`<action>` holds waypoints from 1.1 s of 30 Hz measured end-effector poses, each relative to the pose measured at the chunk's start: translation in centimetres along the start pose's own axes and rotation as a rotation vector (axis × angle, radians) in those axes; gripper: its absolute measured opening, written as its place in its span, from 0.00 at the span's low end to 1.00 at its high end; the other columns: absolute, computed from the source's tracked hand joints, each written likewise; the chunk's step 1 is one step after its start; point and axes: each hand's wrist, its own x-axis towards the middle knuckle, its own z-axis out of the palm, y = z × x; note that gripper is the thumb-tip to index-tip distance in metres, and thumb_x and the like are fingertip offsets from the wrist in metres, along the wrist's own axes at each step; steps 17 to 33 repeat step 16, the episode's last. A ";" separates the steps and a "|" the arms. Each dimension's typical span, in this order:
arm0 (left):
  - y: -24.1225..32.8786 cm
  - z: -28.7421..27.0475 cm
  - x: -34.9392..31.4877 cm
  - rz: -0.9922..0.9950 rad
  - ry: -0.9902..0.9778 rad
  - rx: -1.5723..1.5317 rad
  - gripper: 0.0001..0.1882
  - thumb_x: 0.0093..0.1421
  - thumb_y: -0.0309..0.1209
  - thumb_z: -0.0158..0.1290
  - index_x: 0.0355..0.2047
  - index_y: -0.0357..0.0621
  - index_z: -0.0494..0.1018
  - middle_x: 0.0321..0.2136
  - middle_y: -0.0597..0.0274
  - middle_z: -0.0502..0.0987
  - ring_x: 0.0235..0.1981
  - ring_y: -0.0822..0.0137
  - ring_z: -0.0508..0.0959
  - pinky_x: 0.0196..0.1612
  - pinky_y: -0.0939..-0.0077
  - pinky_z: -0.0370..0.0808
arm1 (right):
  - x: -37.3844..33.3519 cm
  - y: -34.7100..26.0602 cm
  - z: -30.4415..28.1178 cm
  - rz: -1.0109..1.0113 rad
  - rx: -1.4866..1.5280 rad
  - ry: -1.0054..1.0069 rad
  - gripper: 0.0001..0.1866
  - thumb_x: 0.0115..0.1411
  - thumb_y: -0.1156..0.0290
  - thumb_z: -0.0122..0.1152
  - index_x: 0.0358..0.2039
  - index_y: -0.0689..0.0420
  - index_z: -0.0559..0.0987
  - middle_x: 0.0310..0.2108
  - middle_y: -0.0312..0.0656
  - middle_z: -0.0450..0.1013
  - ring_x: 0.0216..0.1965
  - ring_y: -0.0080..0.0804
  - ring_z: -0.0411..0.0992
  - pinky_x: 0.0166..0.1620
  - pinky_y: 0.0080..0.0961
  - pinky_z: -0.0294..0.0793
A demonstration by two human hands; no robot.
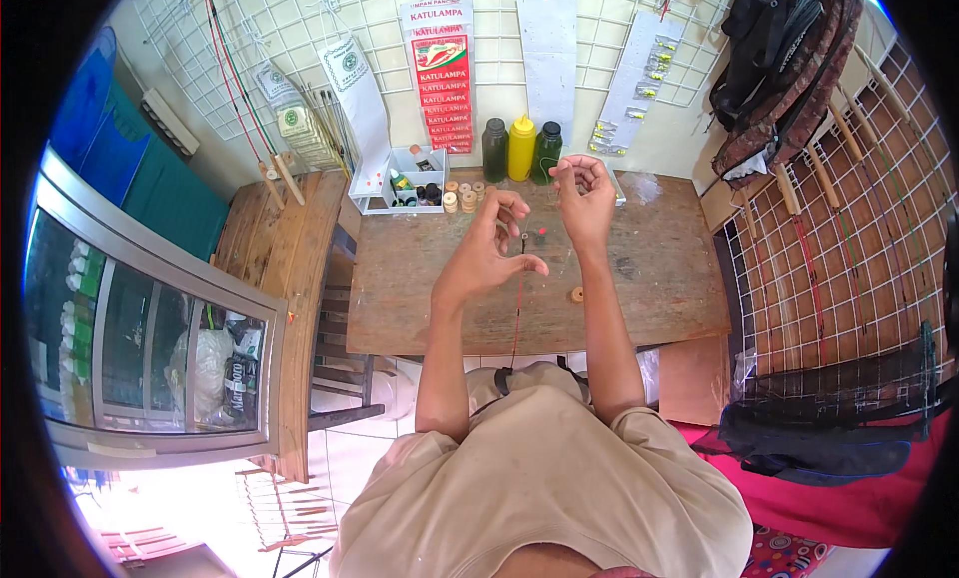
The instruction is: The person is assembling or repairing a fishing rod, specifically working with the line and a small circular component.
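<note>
My left hand (pixel 489 246) hovers over the middle of the wooden table, its thumb and fingers curved and well apart with nothing visible between them. A thin red rod (pixel 518 303) with a small ring at its tip runs from beside that hand toward my lap. Higher and to the right, my right hand (pixel 587 190) is closed in a pinch. A fine greenish line (pixel 546 166) curves at its fingertips; the rest of the line is too thin to follow. A small red bead (pixel 542 231) lies between my hands, and a wooden spool (pixel 576 294) lies near my right forearm.
On the table's (pixel 669 278) far side stand a white tray (pixel 405 208) of small bottles, several wooden spools (pixel 468 196), a yellow squeeze bottle (pixel 521 148) and two dark bottles. Wire grids hold hanging packets and rods. A glass cabinet (pixel 160 328) stands left; a backpack (pixel 789 68) hangs right.
</note>
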 end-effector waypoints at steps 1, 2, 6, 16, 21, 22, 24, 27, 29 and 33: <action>-0.2 0.2 0.1 0.001 0.030 -0.070 0.33 0.36 0.29 0.72 0.40 0.48 0.62 0.35 0.71 0.66 0.30 0.78 0.66 0.28 0.83 0.66 | 0.0 -0.1 -0.1 0.005 0.012 -0.001 0.08 0.59 0.71 0.58 0.34 0.62 0.72 0.27 0.38 0.76 0.26 0.16 0.69 0.31 0.13 0.68; -0.7 0.4 0.3 0.004 0.027 -0.070 0.33 0.36 0.29 0.72 0.40 0.48 0.62 0.35 0.71 0.66 0.30 0.78 0.66 0.28 0.83 0.66 | -0.1 -0.2 -0.3 0.002 0.012 0.001 0.08 0.59 0.71 0.58 0.34 0.62 0.72 0.27 0.38 0.76 0.26 0.16 0.69 0.31 0.13 0.68; -2.3 0.8 0.6 0.068 0.186 -0.269 0.24 0.42 0.20 0.67 0.36 0.45 0.65 0.26 0.69 0.68 0.24 0.81 0.68 0.26 0.87 0.68 | -0.2 -0.4 -1.0 0.042 0.123 -0.033 0.08 0.60 0.70 0.57 0.35 0.60 0.72 0.30 0.39 0.76 0.26 0.17 0.70 0.27 0.13 0.69; -4.6 1.6 1.5 0.064 0.333 -0.097 0.25 0.58 0.20 0.52 0.56 0.50 0.64 0.28 0.63 0.75 0.28 0.75 0.76 0.35 0.82 0.77 | -0.4 -2.7 -1.9 0.082 0.503 -0.346 0.08 0.64 0.71 0.51 0.41 0.58 0.65 0.44 0.50 0.73 0.38 0.32 0.75 0.30 0.22 0.77; -4.6 1.6 1.5 0.064 0.333 -0.097 0.25 0.58 0.20 0.52 0.56 0.50 0.64 0.28 0.63 0.75 0.28 0.75 0.76 0.35 0.82 0.77 | -0.4 -2.7 -1.9 0.082 0.503 -0.346 0.08 0.64 0.71 0.51 0.41 0.58 0.65 0.44 0.50 0.73 0.38 0.32 0.75 0.30 0.22 0.77; -4.6 1.6 1.5 0.064 0.333 -0.097 0.25 0.58 0.20 0.52 0.56 0.50 0.64 0.28 0.63 0.75 0.28 0.75 0.76 0.35 0.82 0.77 | -0.4 -2.7 -1.9 0.082 0.503 -0.346 0.08 0.64 0.71 0.51 0.41 0.58 0.65 0.44 0.50 0.73 0.38 0.32 0.75 0.30 0.22 0.77; -4.6 1.6 1.5 0.064 0.333 -0.097 0.25 0.58 0.20 0.52 0.56 0.50 0.64 0.28 0.63 0.75 0.28 0.75 0.76 0.35 0.82 0.77 | -0.4 -2.7 -1.9 0.082 0.503 -0.346 0.08 0.64 0.71 0.51 0.41 0.58 0.65 0.44 0.50 0.73 0.38 0.32 0.75 0.30 0.22 0.77; -4.6 1.6 1.5 0.064 0.333 -0.097 0.25 0.58 0.20 0.52 0.56 0.50 0.64 0.28 0.63 0.75 0.28 0.75 0.76 0.35 0.82 0.77 | -0.4 -2.7 -1.9 0.082 0.503 -0.346 0.08 0.64 0.71 0.51 0.41 0.58 0.65 0.44 0.50 0.73 0.38 0.32 0.75 0.30 0.22 0.77; -4.6 1.6 1.5 0.064 0.333 -0.097 0.25 0.58 0.20 0.52 0.56 0.50 0.64 0.28 0.63 0.75 0.28 0.75 0.76 0.35 0.82 0.77 | -0.4 -2.7 -1.9 0.082 0.503 -0.346 0.08 0.64 0.71 0.51 0.41 0.58 0.65 0.44 0.50 0.73 0.38 0.32 0.75 0.30 0.22 0.77; -4.6 1.6 1.5 0.064 0.333 -0.097 0.25 0.58 0.20 0.52 0.56 0.50 0.64 0.28 0.63 0.75 0.28 0.75 0.76 0.35 0.82 0.77 | -0.4 -2.7 -1.9 0.082 0.503 -0.346 0.08 0.64 0.71 0.51 0.41 0.58 0.65 0.44 0.50 0.73 0.38 0.32 0.75 0.30 0.22 0.77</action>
